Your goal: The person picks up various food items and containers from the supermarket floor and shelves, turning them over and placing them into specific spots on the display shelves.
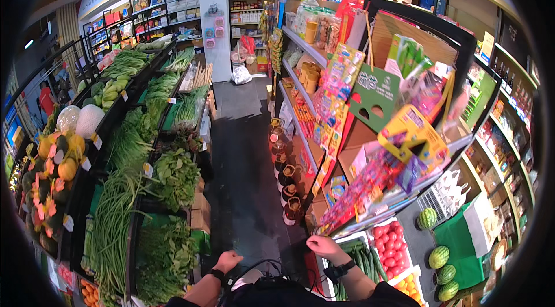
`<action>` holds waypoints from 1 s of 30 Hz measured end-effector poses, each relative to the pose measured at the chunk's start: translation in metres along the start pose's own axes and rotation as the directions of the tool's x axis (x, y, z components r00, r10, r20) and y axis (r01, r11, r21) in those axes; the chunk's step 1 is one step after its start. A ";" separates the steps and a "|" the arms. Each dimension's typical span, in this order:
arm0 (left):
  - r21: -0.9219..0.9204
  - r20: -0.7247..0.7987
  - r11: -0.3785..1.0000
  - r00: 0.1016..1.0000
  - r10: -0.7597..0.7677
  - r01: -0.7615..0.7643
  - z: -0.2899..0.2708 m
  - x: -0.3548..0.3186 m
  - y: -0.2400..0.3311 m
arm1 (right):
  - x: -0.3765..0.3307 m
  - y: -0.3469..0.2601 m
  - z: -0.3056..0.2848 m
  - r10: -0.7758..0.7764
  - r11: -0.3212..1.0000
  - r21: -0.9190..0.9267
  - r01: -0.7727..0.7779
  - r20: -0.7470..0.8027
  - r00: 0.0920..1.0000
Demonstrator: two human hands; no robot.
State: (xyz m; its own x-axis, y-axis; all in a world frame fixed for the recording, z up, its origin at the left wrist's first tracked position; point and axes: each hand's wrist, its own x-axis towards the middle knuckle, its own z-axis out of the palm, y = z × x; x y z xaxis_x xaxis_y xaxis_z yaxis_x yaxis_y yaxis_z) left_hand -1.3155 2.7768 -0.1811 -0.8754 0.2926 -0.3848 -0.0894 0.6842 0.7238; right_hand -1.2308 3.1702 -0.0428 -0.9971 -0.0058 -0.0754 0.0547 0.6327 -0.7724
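My left hand [229,261] is curled into a loose fist over the aisle floor, a dark band on its wrist. Nothing shows in its fingers. The leafy greens [176,179] in the left bins are the goods nearest to it. My right hand [325,246], also with a dark band at the wrist, has its fingers folded in and appears to hold nothing. It hovers beside a white crate of cucumbers [364,262], near the lower end of a rack of colourful packets [352,200]. Red tomatoes [392,249] lie in the adjoining crate.
A tiered vegetable stand [130,191] lines the left of a narrow dark aisle [234,162]. Dark bottles [291,209] stand on the floor along the right shelf. Watermelons [438,257] lie at the lower right. A white bag [241,75] sits at the aisle's far end.
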 end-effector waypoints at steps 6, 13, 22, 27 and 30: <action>-0.226 -0.050 0.973 0.997 -0.057 0.045 -0.051 0.122 0.015 | 0.148 -0.032 -0.005 -0.110 0.988 0.109 0.110 -0.008 0.994; -0.039 -0.011 0.999 1.000 0.020 -0.020 -0.121 0.321 0.002 | 0.292 -0.075 -0.026 0.090 0.996 0.033 -0.085 -0.174 0.981; -0.046 0.062 0.995 0.994 0.089 -0.086 -0.229 0.517 0.064 | 0.445 -0.094 -0.077 0.127 0.992 0.012 -0.128 -0.272 0.954; -0.131 0.174 0.991 0.984 0.031 -0.008 -0.241 0.621 0.086 | 0.542 -0.048 -0.099 0.209 0.977 0.105 -0.186 -0.300 0.931; -0.284 0.260 0.955 0.966 -0.015 0.091 -0.264 0.671 0.121 | 0.613 -0.046 -0.120 0.225 0.973 0.028 -0.231 -0.364 0.904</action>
State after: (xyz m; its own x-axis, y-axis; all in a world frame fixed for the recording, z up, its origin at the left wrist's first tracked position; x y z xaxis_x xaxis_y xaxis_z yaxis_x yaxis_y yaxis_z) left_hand -2.0389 2.8793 -0.2003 -0.7204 0.4458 -0.5312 -0.3001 0.4902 0.8183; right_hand -1.8504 3.2308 0.0219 -0.9079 0.4190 -0.0122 0.2846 0.5948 -0.7518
